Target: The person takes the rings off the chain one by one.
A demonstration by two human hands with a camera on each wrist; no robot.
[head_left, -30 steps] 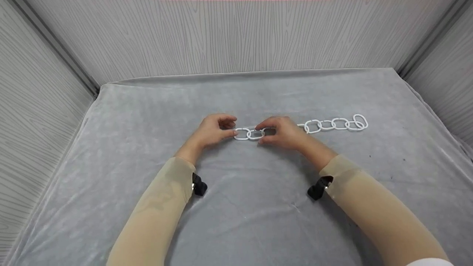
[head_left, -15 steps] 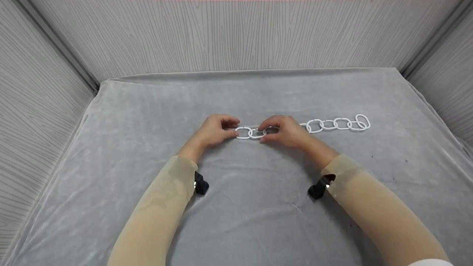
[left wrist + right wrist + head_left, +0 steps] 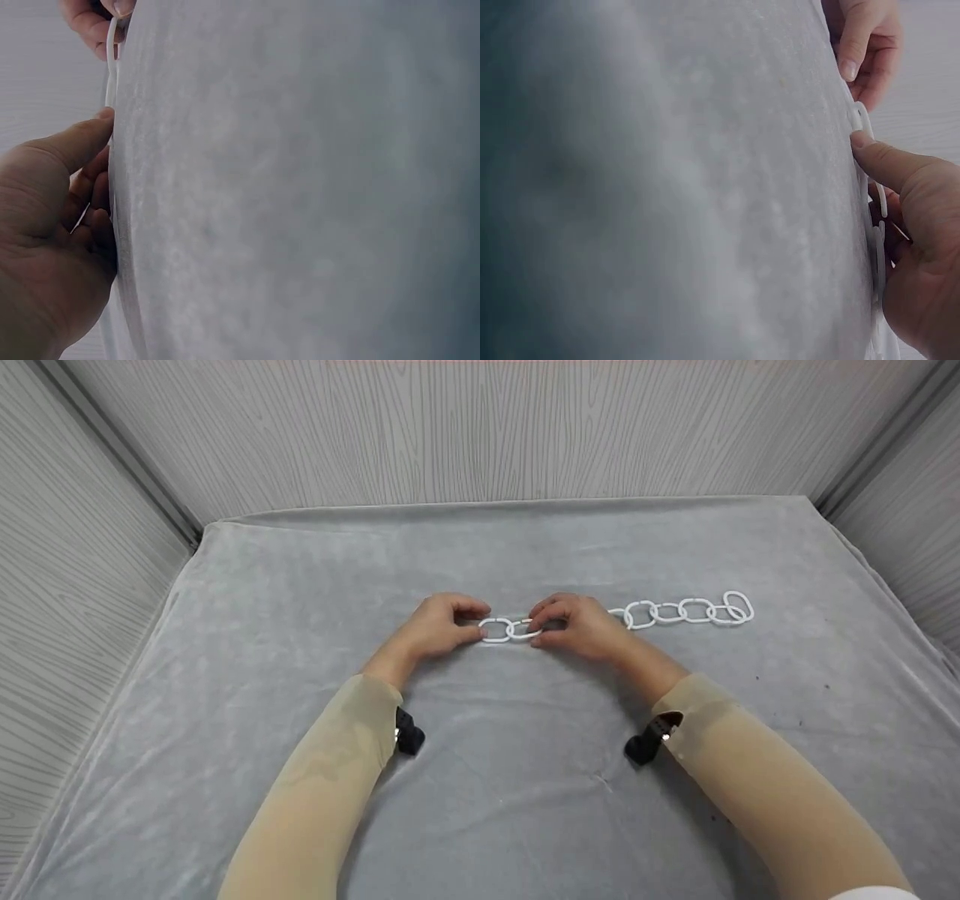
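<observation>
A white chain (image 3: 640,615) of oval links lies along the grey cloth, running from my left hand to the right. My left hand (image 3: 435,624) is at its left end; the thumb tip touches the end link (image 3: 495,630), while the other fingers stay apart from the thumb, above the link. My right hand (image 3: 581,626) pinches the second link (image 3: 523,631) between thumb and fingers and covers part of the chain beyond it. In the right wrist view, links pass between the thumb and fingers of the right hand (image 3: 930,225). The left wrist view shows the left hand (image 3: 52,217) low on the cloth.
Grey cloth (image 3: 495,780) covers the table, with a few dark specks at the right. Pale wood-grain panels (image 3: 480,435) stand behind it and on both sides. The chain's far right link (image 3: 739,606) is folded back over its neighbour.
The second link has turned slightly in my right fingers, which have shifted a little along it. My left hand stays at the end link. The right part of the chain lies as before.
</observation>
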